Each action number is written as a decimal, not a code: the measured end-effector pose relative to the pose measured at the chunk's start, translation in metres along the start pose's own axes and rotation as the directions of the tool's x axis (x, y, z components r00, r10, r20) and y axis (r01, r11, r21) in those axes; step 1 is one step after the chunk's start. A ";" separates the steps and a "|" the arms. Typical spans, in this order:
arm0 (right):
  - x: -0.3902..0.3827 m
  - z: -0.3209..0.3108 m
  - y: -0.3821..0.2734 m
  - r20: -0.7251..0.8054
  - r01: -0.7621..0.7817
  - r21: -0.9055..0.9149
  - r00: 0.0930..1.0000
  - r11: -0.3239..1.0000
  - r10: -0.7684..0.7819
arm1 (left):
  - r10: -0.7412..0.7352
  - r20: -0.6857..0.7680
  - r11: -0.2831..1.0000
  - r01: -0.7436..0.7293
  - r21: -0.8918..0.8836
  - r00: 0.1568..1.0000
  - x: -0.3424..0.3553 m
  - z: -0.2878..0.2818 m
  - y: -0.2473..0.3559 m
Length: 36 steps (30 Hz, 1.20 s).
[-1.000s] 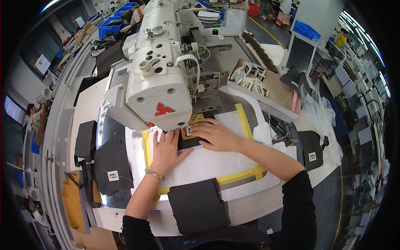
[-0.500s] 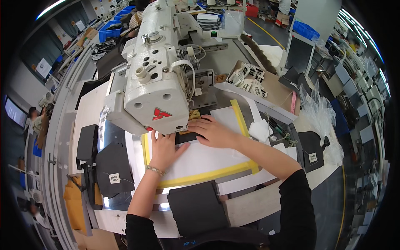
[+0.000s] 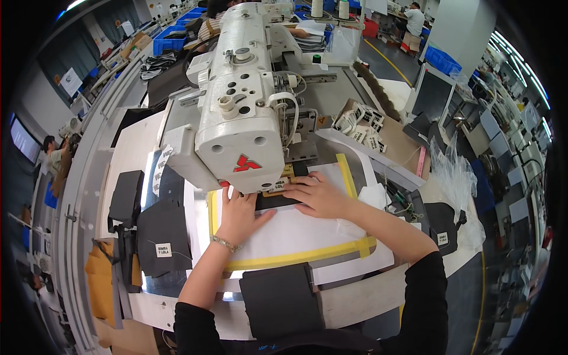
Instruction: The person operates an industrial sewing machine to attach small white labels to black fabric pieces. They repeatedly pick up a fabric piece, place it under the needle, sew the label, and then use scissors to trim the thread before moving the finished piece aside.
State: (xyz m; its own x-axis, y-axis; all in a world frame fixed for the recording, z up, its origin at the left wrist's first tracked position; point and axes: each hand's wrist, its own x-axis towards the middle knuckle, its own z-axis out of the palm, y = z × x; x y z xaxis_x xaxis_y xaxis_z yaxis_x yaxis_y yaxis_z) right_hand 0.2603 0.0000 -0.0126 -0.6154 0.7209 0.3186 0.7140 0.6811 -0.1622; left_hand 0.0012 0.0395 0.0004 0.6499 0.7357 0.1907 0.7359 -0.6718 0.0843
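My left hand [image 3: 238, 216] lies flat on a white sheet [image 3: 278, 231] edged with yellow tape, thumb apart and fingertips beside the sewing machine head [image 3: 239, 142]. From the right, my right hand [image 3: 322, 198] reaches in with fingers stretched out, its tips at a small white label [image 3: 278, 185] with black print. That label sits in a yellowish frame over a dark fabric piece [image 3: 277, 202], which shows between my two hands. The machine head hides the needle area and some of my left fingertips.
A stack of dark fabric pieces [image 3: 281, 302] lies at the near edge, and a labelled dark piece [image 3: 163, 239] at the left. At the right stand a cardboard box [image 3: 390, 160] of white labels, small tools [image 3: 399, 198] and clear plastic wrap [image 3: 455, 177].
The view has shifted, so the machine appears farther right and lower. The white label now shows by my right fingertips. Both hands stay in nearly the same place on the sheet.
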 end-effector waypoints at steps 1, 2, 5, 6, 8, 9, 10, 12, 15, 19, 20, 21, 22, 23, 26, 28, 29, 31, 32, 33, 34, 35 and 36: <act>0.001 -0.002 0.001 -0.001 0.028 0.010 1.000 1.000 -0.028 | -0.002 0.015 1.000 0.002 0.007 1.000 0.000 -0.001 -0.001; 0.002 -0.004 0.003 -0.002 0.058 0.020 0.998 0.998 -0.058 | 0.007 0.010 1.000 -0.007 0.003 1.000 0.001 0.000 -0.002; 0.006 -0.015 0.009 0.095 0.129 0.047 0.987 0.991 -0.133 | 0.007 0.016 1.000 -0.007 -0.002 1.000 0.000 -0.002 -0.008; 0.008 -0.015 0.008 0.106 0.135 0.057 0.984 0.989 -0.140 | -0.003 0.031 1.000 0.003 -0.003 1.000 -0.002 -0.006 -0.010; 0.010 -0.012 0.003 0.129 0.149 0.077 0.979 0.986 -0.158 | -0.006 0.046 1.000 0.007 -0.014 0.999 -0.008 -0.009 -0.017; 0.013 -0.008 -0.001 0.131 0.135 0.075 0.981 0.988 -0.144 | 0.002 0.046 1.000 -0.001 -0.020 0.999 -0.011 -0.011 -0.022; 0.014 -0.003 -0.006 0.133 0.121 0.073 0.982 0.990 -0.130 | 0.010 0.046 1.000 -0.009 -0.026 0.999 -0.014 -0.013 -0.027; 0.016 0.004 -0.014 0.128 0.115 0.044 0.985 0.992 -0.120 | 0.035 -0.047 0.999 -0.036 -0.026 0.998 -0.023 -0.011 -0.034; 0.020 0.007 -0.021 0.092 0.088 0.089 0.991 0.992 -0.096 | 0.075 -0.082 0.994 -0.081 -0.073 0.994 -0.030 -0.013 -0.046; 0.021 0.005 -0.022 0.071 0.097 0.094 0.992 0.991 -0.104 | 0.128 -0.119 0.966 -0.151 -0.210 0.985 -0.029 -0.025 -0.049; 0.021 0.005 -0.023 0.067 0.097 0.094 0.992 0.991 -0.104 | 0.185 -0.120 0.955 -0.207 -0.210 0.975 -0.027 -0.022 -0.049; 0.021 0.005 -0.022 0.064 0.097 0.095 0.993 0.991 -0.104 | 0.241 -0.120 0.942 -0.262 -0.212 0.963 -0.024 -0.018 -0.048; 0.021 0.005 -0.022 0.059 0.096 0.098 0.993 0.991 -0.103 | 0.296 -0.120 0.924 -0.316 -0.213 0.947 -0.021 -0.015 -0.047; 0.022 0.005 -0.022 0.055 0.095 0.100 0.993 0.990 -0.101 | 0.302 -0.108 0.930 -0.318 -0.187 0.947 -0.019 -0.013 -0.046; 0.022 0.004 -0.022 0.047 0.101 0.093 0.993 0.991 -0.105 | 0.304 -0.068 0.941 -0.311 -0.135 0.950 -0.011 -0.009 -0.043; 0.022 0.003 -0.023 0.046 0.102 0.086 0.993 0.991 -0.107 | 0.282 -0.038 0.950 -0.284 -0.132 0.959 -0.007 -0.008 -0.042; 0.022 0.003 -0.023 0.047 0.101 0.082 0.993 0.991 -0.105 | 0.291 -0.044 0.943 -0.294 -0.155 0.956 -0.005 -0.008 -0.043; 0.022 0.003 -0.023 0.043 0.103 0.077 0.993 0.992 -0.106 | 0.310 -0.063 0.928 -0.316 -0.199 0.949 0.000 -0.008 -0.044; 0.021 0.003 -0.023 0.039 0.105 0.077 0.993 0.991 -0.108 | 0.308 -0.043 0.922 -0.309 -0.233 0.950 0.002 -0.007 -0.043; 0.021 0.004 -0.022 0.034 0.109 0.077 0.993 0.991 -0.112 | 0.306 -0.024 0.916 -0.301 -0.265 0.952 0.004 -0.006 -0.041; 0.021 0.004 -0.022 0.026 0.099 0.085 0.994 0.991 -0.102 | 0.305 -0.004 0.909 -0.292 -0.296 0.952 0.006 -0.005 -0.041; 0.021 0.005 -0.022 0.019 0.090 0.093 0.996 0.992 -0.092 | 0.289 0.042 0.900 -0.256 -0.352 0.956 0.008 -0.005 -0.041; 0.021 0.005 -0.022 0.011 0.080 0.099 0.997 0.992 -0.082 | 0.277 0.088 0.888 -0.219 -0.405 0.957 0.011 -0.004 -0.041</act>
State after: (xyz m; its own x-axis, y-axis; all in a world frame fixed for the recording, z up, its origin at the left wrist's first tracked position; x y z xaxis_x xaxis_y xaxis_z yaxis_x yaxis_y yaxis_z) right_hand 0.2297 0.0004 -0.0074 -0.6753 0.6643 0.3204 0.6257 0.7460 -0.2279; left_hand -0.0232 0.0749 0.0027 0.8421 0.5258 0.1200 0.4337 -0.7925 0.4287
